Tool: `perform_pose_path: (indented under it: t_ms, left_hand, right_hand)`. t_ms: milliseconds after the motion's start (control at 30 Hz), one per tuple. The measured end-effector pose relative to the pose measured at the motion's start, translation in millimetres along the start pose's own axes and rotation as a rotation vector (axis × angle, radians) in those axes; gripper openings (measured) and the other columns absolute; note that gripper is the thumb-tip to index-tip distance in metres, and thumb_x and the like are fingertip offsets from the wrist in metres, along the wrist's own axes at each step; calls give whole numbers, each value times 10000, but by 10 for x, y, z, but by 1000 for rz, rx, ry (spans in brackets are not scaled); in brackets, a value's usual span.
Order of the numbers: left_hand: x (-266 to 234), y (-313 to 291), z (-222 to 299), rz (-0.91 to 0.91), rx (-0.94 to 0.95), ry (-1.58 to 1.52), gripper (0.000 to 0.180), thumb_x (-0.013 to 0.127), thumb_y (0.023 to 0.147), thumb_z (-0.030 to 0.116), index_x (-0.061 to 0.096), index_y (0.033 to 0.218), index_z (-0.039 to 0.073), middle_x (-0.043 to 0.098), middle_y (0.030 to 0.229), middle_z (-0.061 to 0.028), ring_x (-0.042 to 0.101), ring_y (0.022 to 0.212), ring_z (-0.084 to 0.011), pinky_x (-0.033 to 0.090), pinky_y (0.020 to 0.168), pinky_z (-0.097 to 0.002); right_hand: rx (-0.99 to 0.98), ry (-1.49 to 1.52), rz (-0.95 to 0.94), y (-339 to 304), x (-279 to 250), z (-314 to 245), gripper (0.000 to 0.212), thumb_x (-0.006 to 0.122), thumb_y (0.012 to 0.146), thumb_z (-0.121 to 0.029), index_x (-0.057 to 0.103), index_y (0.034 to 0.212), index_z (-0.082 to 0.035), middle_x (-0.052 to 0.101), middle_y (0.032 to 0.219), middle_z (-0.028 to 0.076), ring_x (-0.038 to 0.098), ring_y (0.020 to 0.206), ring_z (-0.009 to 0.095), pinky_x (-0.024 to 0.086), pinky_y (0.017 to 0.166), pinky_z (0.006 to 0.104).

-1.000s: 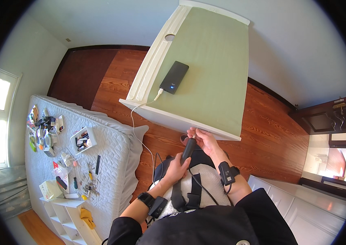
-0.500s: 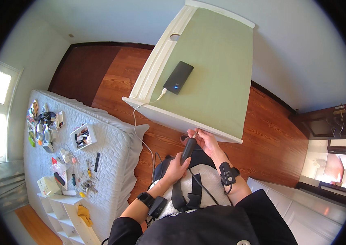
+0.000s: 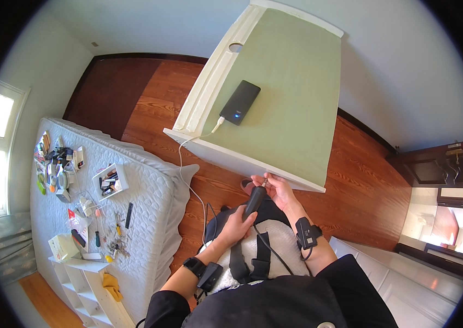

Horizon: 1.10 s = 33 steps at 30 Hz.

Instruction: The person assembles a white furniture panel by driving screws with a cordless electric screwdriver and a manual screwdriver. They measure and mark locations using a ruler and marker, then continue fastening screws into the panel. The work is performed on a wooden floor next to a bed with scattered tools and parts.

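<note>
A black stick-shaped electric screwdriver [image 3: 254, 199] with a metal tip points up and away from me over my lap. My left hand [image 3: 235, 224] is wrapped round its lower handle. At the tool's far end, the fingers of my right hand [image 3: 278, 192] pinch the metal tip, or a small piece on it too small to make out. Both hands are just in front of the near edge of a white-framed cabinet [image 3: 264, 167] with a green panel. On that panel lies a black power bank [image 3: 240, 103], a white cable [image 3: 181, 164] plugged into its near end.
To the left, a mattress [image 3: 149, 191] bears a white box of small items [image 3: 124, 183], a screwdriver [image 3: 97, 239], loose hardware [image 3: 119, 249] and a white shelf unit [image 3: 86, 290]. The white cable hangs over the cabinet's corner towards my lap. White panels [image 3: 406, 279] stand at the right.
The screwdriver has turned slightly in my left hand, and its far end is a little lower. My right fingers stay at its tip. The power bank has not moved.
</note>
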State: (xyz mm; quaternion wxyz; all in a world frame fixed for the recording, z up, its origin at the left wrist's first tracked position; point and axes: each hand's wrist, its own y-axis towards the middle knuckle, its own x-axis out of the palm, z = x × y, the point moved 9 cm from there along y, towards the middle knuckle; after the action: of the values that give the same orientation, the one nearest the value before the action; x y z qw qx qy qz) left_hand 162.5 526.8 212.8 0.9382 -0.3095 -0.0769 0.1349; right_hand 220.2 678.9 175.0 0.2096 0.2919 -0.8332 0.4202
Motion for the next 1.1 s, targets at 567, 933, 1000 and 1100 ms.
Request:
perform_pose_path:
  t_ms: [567, 933, 1000, 1100]
  left_hand:
    - [83, 23, -83, 7, 45, -77, 331, 574, 984, 264, 508, 1129, -26, 574, 677, -31, 535, 502, -100, 421, 472, -264]
    - [70, 17, -73, 23, 69, -73, 432, 594, 971, 305, 486, 1193, -50, 588, 673, -51, 547, 469, -117, 434, 450, -275]
    - [65, 23, -79, 22, 68, -70, 438, 595, 971, 307, 484, 1198, -51, 590, 675, -53, 551, 471, -118, 436, 451, -276]
    - [61, 38, -92, 18, 61, -62, 447, 595, 971, 311, 482, 1204, -53, 592, 675, -54, 557, 474, -120, 440, 452, -277]
  right_hand:
    - [-10, -3, 43, -6, -36, 15, 156, 523, 1012, -174, 596, 953, -50, 694, 1059, 204, 667, 1032, 246, 529, 953, 328]
    - [-17, -38, -16, -6, -11, -13, 215, 544, 1006, -251, 599, 1048, -48, 702, 1084, 154, 660, 1027, 250, 522, 895, 352]
    - [-10, -41, -16, 4, -22, 0, 228, 553, 1001, -246, 601, 1075, -37, 698, 1091, 157, 661, 1027, 252, 523, 893, 351]
    - [-11, -46, -3, 11, -40, 2, 240, 562, 997, -232, 600, 1103, -21, 692, 1102, 164, 663, 1023, 250, 528, 890, 348]
